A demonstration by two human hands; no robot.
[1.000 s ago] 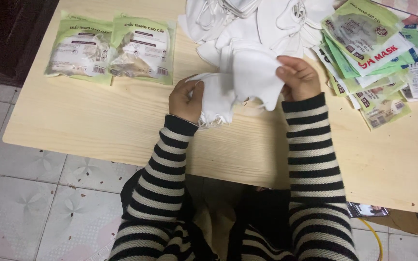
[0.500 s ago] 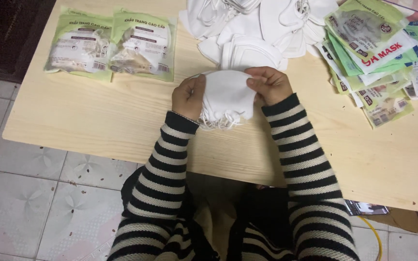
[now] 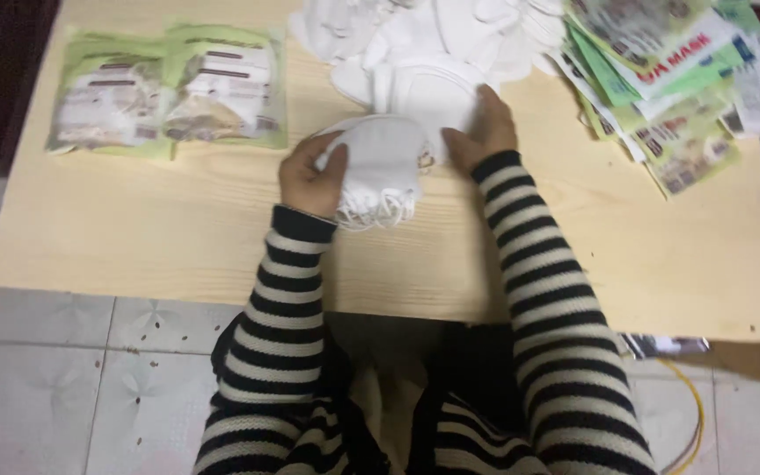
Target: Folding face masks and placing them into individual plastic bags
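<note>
— Pale grey floor tiles (image 3: 54, 387) are being shown along the lower edge, and most of the view is being taken up by a light wooden table (image 3: 178, 229). What is being kept on it?

— A loose heap of white masks (image 3: 415, 35) is being piled at the far middle edge. A fan of green and white printed packets (image 3: 661, 79) is being spread at the far right corner, and two filled green packets (image 3: 169, 92) are being laid side by side at the far left, well apart from the hands.

— And what is being held?

— A small stack of folded white masks (image 3: 380, 167) is being gripped near the middle of the table, just in front of the heap. It is being clasped by the left hand (image 3: 310, 176), whose fingers are being curled closed around its left edge, with elastic loops being left hanging below.

— Is the other hand being used on it too?

— The right hand (image 3: 477, 136) is being laid palm down just beside the stack, with fingers being kept fairly flat and spread on a white mask (image 3: 433, 88) at the heap's near edge. Whether anything is being pinched beneath cannot be told. Both arms are being covered by black-and-white striped sleeves (image 3: 538, 290).
</note>
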